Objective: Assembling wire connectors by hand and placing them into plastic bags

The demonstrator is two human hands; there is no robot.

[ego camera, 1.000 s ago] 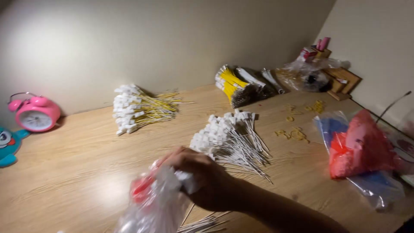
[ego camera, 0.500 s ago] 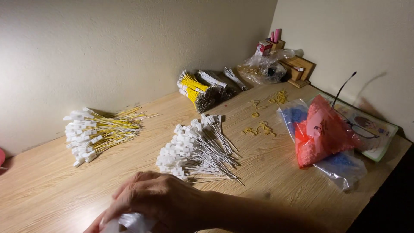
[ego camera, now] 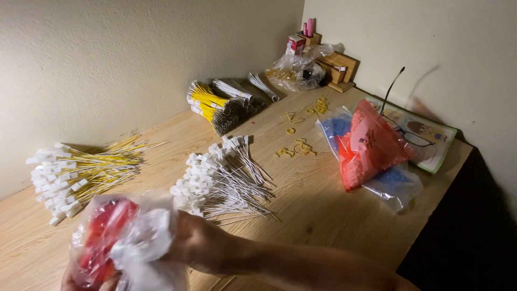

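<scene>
Wooden table (ego camera: pixel 323 215): we record it as the bearing surface, filling the view from the near edge to the far wall.

Red bag (ego camera: pixel 371 145): a plastic bag of red pieces at right, lying on a clear bag of blue pieces (ego camera: pixel 336 126), with a printed sheet (ego camera: pixel 431 134) just beyond.

Clear plastic bag (ego camera: pixel 126 242): at near left, crumpled and raised above the table, something red showing through it. Our right hand (ego camera: pixel 194 245) reaches across from the right and its fingers are clamped on the bunched plastic. Our left hand (ego camera: pixel 86 280) shows only as a few fingertips under the bag at the bottom edge; it touches the bag, but we cannot tell how its fingers stand.

White-wire bundle (ego camera: pixel 226 180): white wires with white connector ends, spread at mid table, just beyond the right hand.

Yellow-wire bundle (ego camera: pixel 81 175): yellow wires with white connector ends, at far left near the wall.

Tied wire bundles (ego camera: pixel 226 102): yellow and grey, at the far wall.

Crumpled clear bag (ego camera: pixel 296 70): in the far corner, beside a wooden holder (ego camera: pixel 339 67) and a small box (ego camera: pixel 295 44).

Loose yellow pieces (ego camera: pixel 296 148): scattered between the white-wire bundle and the red bag.
</scene>
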